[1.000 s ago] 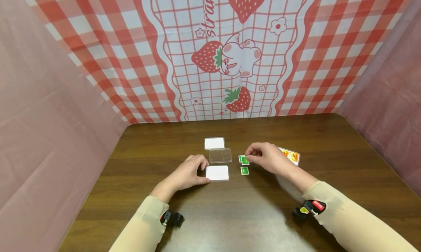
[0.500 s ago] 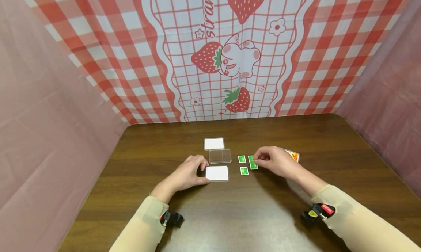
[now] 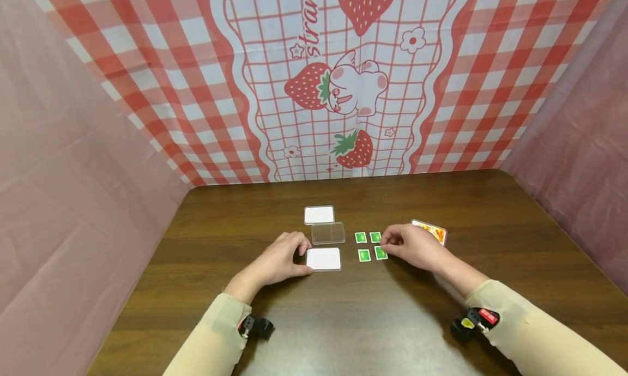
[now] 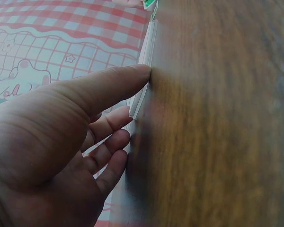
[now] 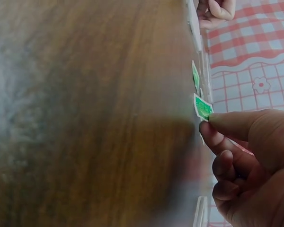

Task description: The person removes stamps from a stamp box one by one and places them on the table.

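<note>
My right hand (image 3: 411, 246) pinches a small green square card (image 3: 381, 253) with a white border between thumb and forefinger. In the right wrist view that green card (image 5: 203, 108) is tilted off the table at the fingertips. Three similar cards lie close by: one at far left (image 3: 361, 237), one at far right (image 3: 375, 237), one at near left (image 3: 364, 255). My left hand (image 3: 282, 258) holds the left end of a flat clear case with a white top (image 3: 323, 259). The left wrist view shows the thumb against the edge of this case (image 4: 145, 90), with a finger at its corner.
Behind the held case lies an unfilled-looking clear tray (image 3: 328, 232), and beyond it another white-topped case (image 3: 319, 214). A case with orange pictures (image 3: 434, 232) lies partly behind my right hand. The wooden table (image 3: 333, 321) meets a checked strawberry cloth (image 3: 338, 147) at the back.
My right hand has moved right and toward me with a green card. The green cards that overlapped now lie apart in two rows. The left hand has stayed in place.
</note>
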A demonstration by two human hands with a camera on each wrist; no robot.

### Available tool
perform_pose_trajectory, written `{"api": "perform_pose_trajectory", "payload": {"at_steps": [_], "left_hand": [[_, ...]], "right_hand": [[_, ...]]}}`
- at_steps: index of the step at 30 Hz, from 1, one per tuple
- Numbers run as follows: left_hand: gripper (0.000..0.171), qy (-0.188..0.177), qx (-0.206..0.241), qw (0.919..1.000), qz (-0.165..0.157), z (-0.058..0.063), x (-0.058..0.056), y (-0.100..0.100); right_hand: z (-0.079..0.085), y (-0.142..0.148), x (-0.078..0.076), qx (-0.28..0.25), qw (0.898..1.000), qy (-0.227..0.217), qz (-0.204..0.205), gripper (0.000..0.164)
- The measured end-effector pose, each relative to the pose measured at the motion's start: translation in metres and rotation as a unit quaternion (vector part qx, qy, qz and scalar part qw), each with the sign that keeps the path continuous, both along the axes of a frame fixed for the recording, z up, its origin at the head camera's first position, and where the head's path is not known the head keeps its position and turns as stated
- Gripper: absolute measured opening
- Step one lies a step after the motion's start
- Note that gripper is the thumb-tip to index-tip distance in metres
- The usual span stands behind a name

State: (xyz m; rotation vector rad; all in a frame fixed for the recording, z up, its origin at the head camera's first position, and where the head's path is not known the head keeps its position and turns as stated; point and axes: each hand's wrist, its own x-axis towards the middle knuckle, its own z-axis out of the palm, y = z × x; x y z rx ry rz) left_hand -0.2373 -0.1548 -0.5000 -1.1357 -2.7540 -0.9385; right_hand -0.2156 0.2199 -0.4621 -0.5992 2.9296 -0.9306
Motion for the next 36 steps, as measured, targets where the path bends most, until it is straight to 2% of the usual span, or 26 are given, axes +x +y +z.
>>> {"api": "perform_pose_trajectory", "payload": {"at_steps": [1, 2, 5, 13, 15, 20, 26, 30, 32, 35, 36], "left_hand": [[0.052, 0.011, -0.001, 0.9999, -0.006, -0.007, -0.005, -0.002], [0.052, 0.001, 0.001, 1.0000, -0.003, -0.001, -0.001, 0.000], [0.052, 0.006, 0.003, 1.0000, -0.005, -0.003, -0.002, 0.000], [0.051, -0.003, -0.012, 0.9999, 0.007, 0.005, 0.003, 0.002], [0.050, -0.026, -0.025, 0.9991, 0.024, 0.018, 0.011, 0.007], [0.050, -0.036, -0.049, 0.9975, 0.037, 0.021, 0.013, 0.010], [0.051, -0.035, -0.046, 0.9977, 0.036, 0.023, 0.014, 0.011], [0.052, -0.029, -0.024, 0.9990, 0.026, 0.020, 0.012, 0.009], [0.052, -0.006, -0.014, 0.9998, 0.012, 0.003, 0.002, 0.005], [0.052, 0.003, -0.003, 1.0000, 0.004, -0.001, 0.000, 0.002], [0.052, 0.012, -0.001, 0.9999, -0.001, -0.006, -0.003, 0.000]], "right_hand": [[-0.001, 0.000, 0.000, 0.004, 1.000, 0.001, -0.001, 0.009], [-0.001, 0.000, 0.001, 0.007, 1.000, 0.002, -0.002, 0.010], [-0.002, -0.001, 0.001, 0.016, 1.000, 0.011, -0.006, 0.011], [-0.002, -0.004, 0.001, 0.028, 0.999, 0.026, -0.008, 0.013], [-0.003, -0.005, 0.001, 0.032, 0.999, 0.029, -0.009, 0.013], [-0.004, -0.007, 0.001, 0.041, 0.998, 0.041, -0.010, 0.014], [-0.006, -0.007, 0.001, 0.050, 0.997, 0.052, -0.008, 0.015], [-0.006, -0.007, 0.001, 0.053, 0.997, 0.054, -0.009, 0.015], [-0.006, -0.008, 0.001, 0.053, 0.997, 0.053, -0.009, 0.015], [-0.007, -0.008, 0.001, 0.053, 0.997, 0.053, -0.010, 0.014], [-0.007, -0.008, 0.001, 0.053, 0.997, 0.053, -0.010, 0.014]]}}
